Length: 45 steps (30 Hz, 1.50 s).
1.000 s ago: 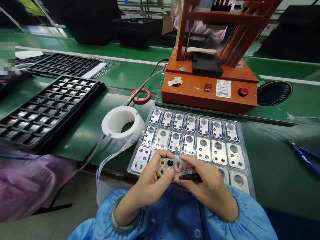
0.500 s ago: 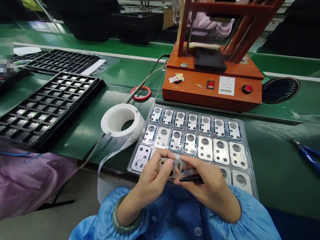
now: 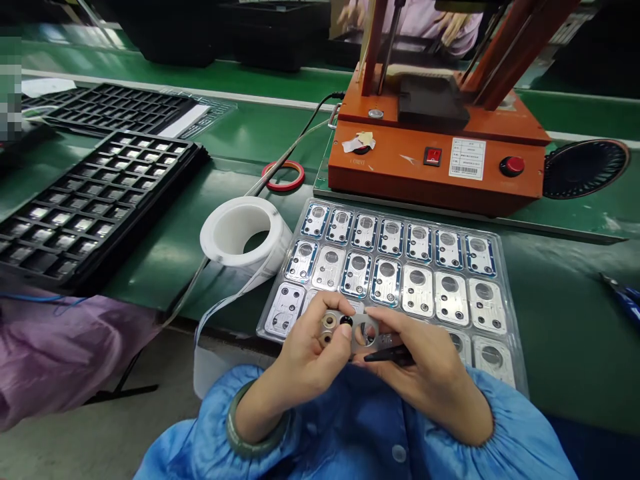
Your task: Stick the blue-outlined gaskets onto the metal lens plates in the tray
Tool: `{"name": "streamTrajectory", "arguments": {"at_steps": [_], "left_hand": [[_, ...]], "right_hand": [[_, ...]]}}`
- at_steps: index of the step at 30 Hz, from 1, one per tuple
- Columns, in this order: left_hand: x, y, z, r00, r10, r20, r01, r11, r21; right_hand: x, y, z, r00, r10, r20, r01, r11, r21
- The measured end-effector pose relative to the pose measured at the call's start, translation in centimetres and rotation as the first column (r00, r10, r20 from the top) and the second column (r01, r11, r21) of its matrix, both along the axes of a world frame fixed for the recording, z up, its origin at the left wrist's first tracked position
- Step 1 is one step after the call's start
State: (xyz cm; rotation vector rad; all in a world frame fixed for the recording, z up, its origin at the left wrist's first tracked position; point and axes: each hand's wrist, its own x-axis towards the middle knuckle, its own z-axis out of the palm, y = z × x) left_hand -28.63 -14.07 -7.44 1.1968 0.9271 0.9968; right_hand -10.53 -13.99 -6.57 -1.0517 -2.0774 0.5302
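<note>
Both my hands hold one small metal plate with round holes just above the near edge of a clear tray filled with several similar plates. My left hand pinches the plate's left end, thumb pressed on its face. My right hand grips the right end and also holds black tweezers whose tip lies under the plate. A green bangle circles my left wrist, and both arms wear blue sleeves.
An orange press machine stands behind the tray. A white tape roll with a trailing strip, a red ring, black compartment trays, a small black fan and blue pliers lie on the green bench. Another person's hands show beyond the machine.
The view has shifted a little. My left thumb has slid across the plate's left holes and back; both hands keep their hold on the plate.
</note>
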Motion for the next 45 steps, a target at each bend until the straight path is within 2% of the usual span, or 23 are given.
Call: {"name": "streamTrajectory", "arguments": {"at_steps": [7,21,27,36,45], "left_hand": [[-0.12,0.07,-0.02,1.0,-0.005,-0.009,0.005,1.0,0.028],[-0.2,-0.16,-0.03,0.998,0.034,-0.046,-0.035,0.999,-0.022],[-0.26,-0.17,0.0,0.994,0.051,-0.095,-0.049,0.999,0.022],[-0.12,-0.19,0.21,0.997,0.064,-0.047,-0.063,0.998,0.017],[-0.15,-0.08,0.04,1.0,0.016,-0.012,-0.016,0.999,0.052]], "right_hand": [[-0.01,0.02,0.05,1.0,-0.003,0.018,0.003,1.0,-0.012],[0.0,0.05,0.2,0.999,-0.011,0.041,0.011,1.0,-0.006],[0.03,0.02,0.23,0.999,-0.005,0.04,0.005,1.0,-0.006],[-0.03,0.06,0.36,1.0,-0.009,0.03,0.01,1.0,-0.023],[-0.02,0.14,0.26,0.999,-0.001,0.038,0.001,1.0,-0.01]]}}
